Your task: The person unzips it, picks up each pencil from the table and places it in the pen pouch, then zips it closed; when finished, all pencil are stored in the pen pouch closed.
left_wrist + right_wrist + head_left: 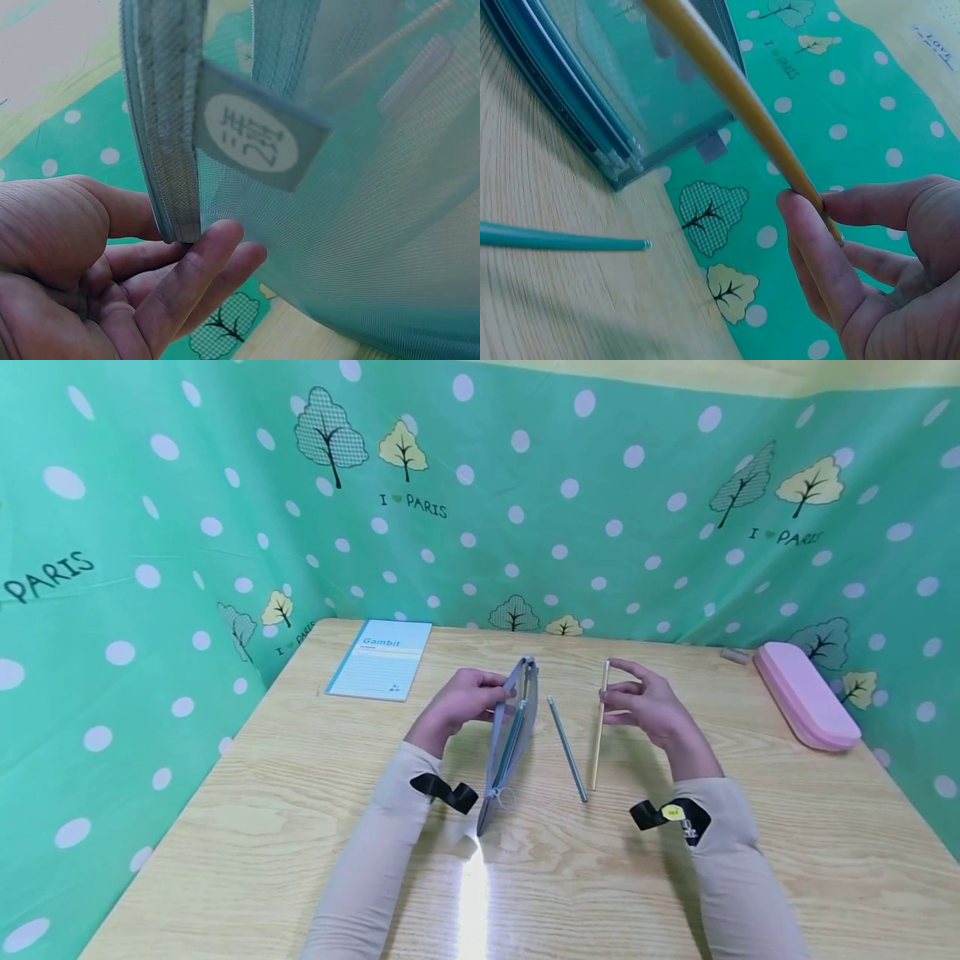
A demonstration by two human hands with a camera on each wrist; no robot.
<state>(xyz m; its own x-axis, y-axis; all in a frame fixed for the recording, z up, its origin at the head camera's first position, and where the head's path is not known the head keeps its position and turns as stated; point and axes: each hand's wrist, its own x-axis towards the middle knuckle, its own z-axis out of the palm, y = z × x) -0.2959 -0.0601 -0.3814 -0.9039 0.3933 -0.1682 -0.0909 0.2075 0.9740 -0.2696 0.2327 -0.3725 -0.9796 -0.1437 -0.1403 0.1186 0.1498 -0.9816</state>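
My left hand [474, 697] grips one end of a translucent zip pouch [528, 714], which stands on edge on the table. In the left wrist view, thumb and fingers pinch the pouch by the end of its zipper edge [169, 150], near a grey label tag [300, 161]. Several teal pencils [570, 82] lie inside it along the bottom, in the right wrist view. My right hand [648, 706] pinches a yellow pencil [597, 747] near its far end, with thumb and fingertips. Between pouch and yellow pencil, a single teal pencil [567, 750] lies on the table.
A light blue notebook [384, 662] lies at the back left of the wooden table [285, 827]. At the back right are a pink pencil case [806, 693] and a small grey object [734, 656]. A green dotted curtain [570, 510] hangs behind the table.
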